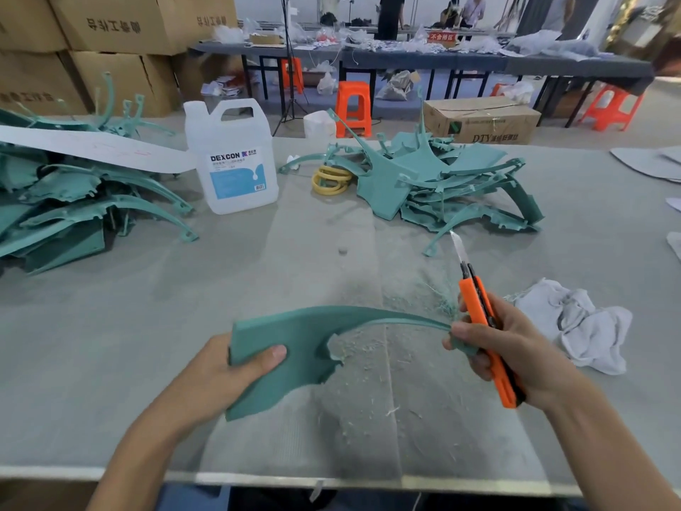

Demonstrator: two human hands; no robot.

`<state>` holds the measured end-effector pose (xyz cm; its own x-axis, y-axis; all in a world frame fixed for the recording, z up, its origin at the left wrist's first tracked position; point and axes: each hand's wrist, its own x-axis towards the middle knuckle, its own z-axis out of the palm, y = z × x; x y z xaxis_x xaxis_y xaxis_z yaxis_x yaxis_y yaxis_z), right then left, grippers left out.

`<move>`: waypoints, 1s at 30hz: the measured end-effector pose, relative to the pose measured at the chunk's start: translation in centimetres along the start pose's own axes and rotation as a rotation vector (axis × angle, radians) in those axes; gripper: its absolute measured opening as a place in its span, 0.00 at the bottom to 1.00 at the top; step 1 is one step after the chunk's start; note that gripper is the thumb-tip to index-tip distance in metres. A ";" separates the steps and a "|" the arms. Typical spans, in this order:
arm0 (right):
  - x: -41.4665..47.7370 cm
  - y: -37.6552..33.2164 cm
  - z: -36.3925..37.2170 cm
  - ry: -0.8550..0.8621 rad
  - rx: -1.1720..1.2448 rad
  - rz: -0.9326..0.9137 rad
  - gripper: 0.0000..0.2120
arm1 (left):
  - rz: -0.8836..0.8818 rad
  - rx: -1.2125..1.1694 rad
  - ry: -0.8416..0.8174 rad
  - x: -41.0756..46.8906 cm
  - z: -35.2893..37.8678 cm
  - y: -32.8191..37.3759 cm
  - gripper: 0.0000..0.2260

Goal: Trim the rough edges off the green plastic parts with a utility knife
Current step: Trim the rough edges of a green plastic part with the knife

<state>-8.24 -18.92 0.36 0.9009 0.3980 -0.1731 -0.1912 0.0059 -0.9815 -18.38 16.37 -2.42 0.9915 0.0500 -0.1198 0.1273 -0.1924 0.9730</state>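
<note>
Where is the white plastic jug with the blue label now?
Head view: the white plastic jug with the blue label stands on the grey table, left of centre, between the left heap of green plastic parts and the yellow rings.

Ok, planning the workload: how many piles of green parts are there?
2: the left pile, partly out of frame, and the right pile behind the knife. One more part is held between the left hand and the knife-holding right hand.

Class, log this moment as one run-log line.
left hand: grips part, wide end | right hand: holds knife, pinches part's thin end | blade: out, clear of part
</note>
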 end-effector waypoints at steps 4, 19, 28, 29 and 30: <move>0.8 -1.5 0.5 0.272 -0.218 -0.077 0.15 | 0.101 0.133 0.290 0.5 0.7 -0.5 0.13; -0.6 1.7 5.9 -0.121 -1.108 -0.296 0.11 | 0.301 0.620 0.336 4.3 5.9 -3.9 0.28; -0.7 2.4 5.6 -0.135 -1.243 -0.308 0.19 | 0.181 0.603 0.309 4.5 6.2 -5.0 0.33; -0.7 2.4 5.5 -0.141 -1.240 -0.305 0.20 | 0.179 0.610 0.311 4.5 6.2 -5.0 0.32; -0.6 2.4 5.4 -0.144 -1.240 -0.302 0.22 | 0.177 0.617 0.313 4.5 6.3 -5.1 0.32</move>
<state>-11.36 -14.16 -1.46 0.7797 0.6261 0.0022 0.5712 -0.7098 -0.4122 -14.42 11.43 -9.12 0.9564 0.2281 0.1822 0.0480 -0.7385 0.6726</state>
